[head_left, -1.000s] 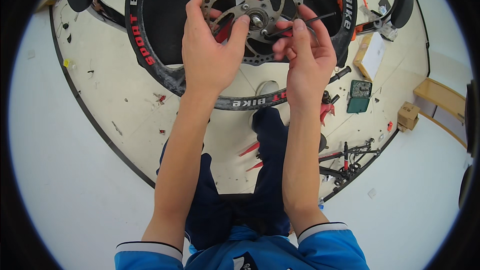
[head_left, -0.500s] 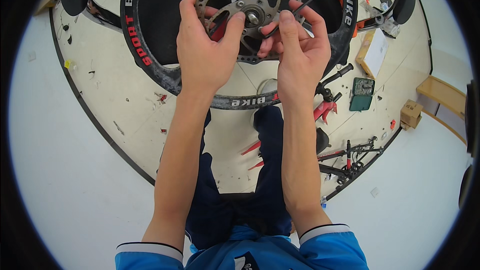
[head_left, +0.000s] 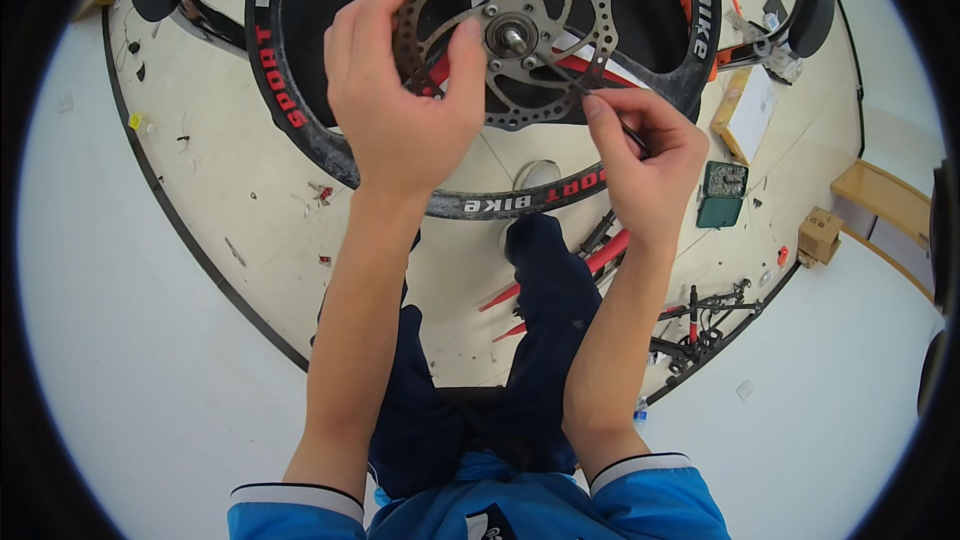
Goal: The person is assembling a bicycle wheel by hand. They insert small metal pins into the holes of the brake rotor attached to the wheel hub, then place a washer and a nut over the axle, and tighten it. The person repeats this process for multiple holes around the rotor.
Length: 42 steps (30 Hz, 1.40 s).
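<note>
A drilled metal brake disc (head_left: pixel 603 25) lies on the hub (head_left: pixel 514 37) of a bicycle wheel (head_left: pixel 272 60), with small bolts around the hub's threaded axle end. My left hand (head_left: pixel 405 100) grips the disc's left side, fingers over the outer edge and thumb close to the hub. In my right hand (head_left: pixel 650 145), below and right of the disc, a thin black hex key (head_left: pixel 632 134) is pinched between thumb and fingers. Its far arm points up and left toward a lower bolt by the hub; whether the tip sits in that bolt I cannot make out.
Dark padded arms (head_left: pixel 808 0) stand at both sides of the wheel. On the floor to the right are a green case (head_left: pixel 720 210), a cardboard box (head_left: pixel 820 235), a flat wooden-edged box (head_left: pixel 745 110) and bicycle frames (head_left: pixel 690 325). Small parts lie scattered about.
My right hand has moved right and down from the hub, and the hex key is turned to reach back toward it. My left hand's fingers have shifted slightly left on the disc.
</note>
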Tool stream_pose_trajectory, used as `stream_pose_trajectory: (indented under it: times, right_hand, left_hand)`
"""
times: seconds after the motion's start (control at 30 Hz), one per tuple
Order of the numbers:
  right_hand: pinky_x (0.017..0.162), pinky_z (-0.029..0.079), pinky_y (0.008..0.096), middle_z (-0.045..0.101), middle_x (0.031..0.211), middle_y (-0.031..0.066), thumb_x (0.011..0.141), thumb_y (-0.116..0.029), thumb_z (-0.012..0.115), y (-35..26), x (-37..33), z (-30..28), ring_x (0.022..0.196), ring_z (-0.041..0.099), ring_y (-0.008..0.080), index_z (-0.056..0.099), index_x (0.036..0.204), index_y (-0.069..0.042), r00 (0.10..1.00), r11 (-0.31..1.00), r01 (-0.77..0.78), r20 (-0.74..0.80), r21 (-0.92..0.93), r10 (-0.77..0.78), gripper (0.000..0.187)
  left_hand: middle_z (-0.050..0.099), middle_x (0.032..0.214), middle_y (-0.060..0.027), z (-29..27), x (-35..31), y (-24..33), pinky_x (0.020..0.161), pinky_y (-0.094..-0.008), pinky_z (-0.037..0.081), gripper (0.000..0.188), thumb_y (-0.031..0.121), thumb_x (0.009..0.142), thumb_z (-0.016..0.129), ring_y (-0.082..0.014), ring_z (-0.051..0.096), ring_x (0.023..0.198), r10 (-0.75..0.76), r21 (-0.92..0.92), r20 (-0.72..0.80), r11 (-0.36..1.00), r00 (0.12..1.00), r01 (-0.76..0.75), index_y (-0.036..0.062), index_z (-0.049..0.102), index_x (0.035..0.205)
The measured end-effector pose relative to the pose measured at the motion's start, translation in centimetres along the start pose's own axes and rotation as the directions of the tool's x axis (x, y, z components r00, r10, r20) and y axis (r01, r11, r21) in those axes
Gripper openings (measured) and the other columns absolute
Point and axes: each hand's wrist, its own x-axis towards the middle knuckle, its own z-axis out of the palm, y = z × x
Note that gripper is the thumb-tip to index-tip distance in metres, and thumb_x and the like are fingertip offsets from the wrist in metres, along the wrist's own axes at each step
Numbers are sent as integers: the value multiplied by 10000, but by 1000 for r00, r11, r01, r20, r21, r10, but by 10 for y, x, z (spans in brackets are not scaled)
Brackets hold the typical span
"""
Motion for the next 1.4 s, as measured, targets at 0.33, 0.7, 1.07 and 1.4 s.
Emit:
stream_pose_trajectory:
  times: [0.33, 0.7, 1.07, 1.4]
  right_hand:
    - [491, 257, 187, 436, 577, -84, 793, -83, 761, -1, -5, 3, 552, 341, 3, 722, 804, -7, 999, 994, -1, -46, -110, -4, 86]
    - [481, 409, 305, 568, 593, 74, 775, -81, 773, -21, -16, 11, 476, 494, 177, 717, 850, -49, 975, 889, 203, 0, -411, -223, 99]
    - [664, 545, 252, 742, 781, 92, 794, 1, 777, -18, -20, 29, 660, 701, 134, 740, 917, 12, 953, 952, 300, -30, -65, -303, 130]
    - [696, 556, 253, 745, 803, 102, 815, -1, 802, -13, -18, 39, 708, 717, 142, 740, 893, 34, 932, 935, 355, -77, 4, -354, 105]
  left_hand:
    - [654, 922, -28, -11, -5, 15, 668, -290, 469, 219, 20, 740, 756, -189, 582, 813, 93, -22, -2, 995, 996, -93, 80, 710, 945]
    - [628, 915, -43, 3, -25, 27, 707, -335, 499, 302, -55, 728, 759, -232, 590, 817, 194, -174, 286, 973, 938, -149, 52, 761, 1010]
    - [680, 985, -94, -8, -23, 19, 790, -359, 564, 329, -53, 729, 731, -285, 669, 902, 230, -229, 256, 958, 939, -173, 19, 739, 1050]
    - [753, 1039, -126, -3, -32, 12, 827, -352, 594, 309, -27, 747, 756, -294, 729, 949, 129, -199, 274, 977, 953, -75, 18, 739, 1053]
